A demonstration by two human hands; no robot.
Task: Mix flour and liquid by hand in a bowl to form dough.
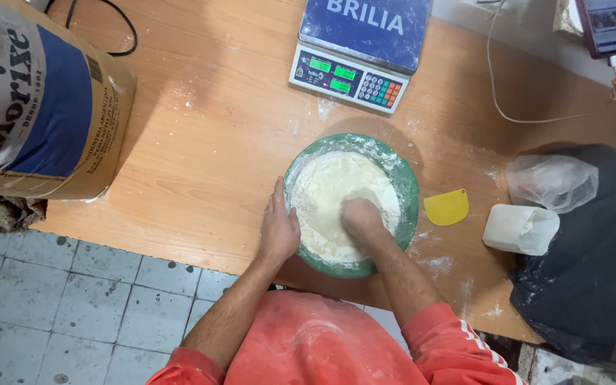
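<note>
A green bowl full of pale flour dough stands on the wooden table near its front edge. My left hand lies flat against the bowl's left rim, steadying it. My right hand is pushed down into the dough, fingers curled and coated with flour.
A digital scale with a blue platform stands behind the bowl. A large paper flour sack sits at the left. To the right lie a yellow scraper, a white plastic tub, a clear bag and a black bag. A white cable runs at the back right.
</note>
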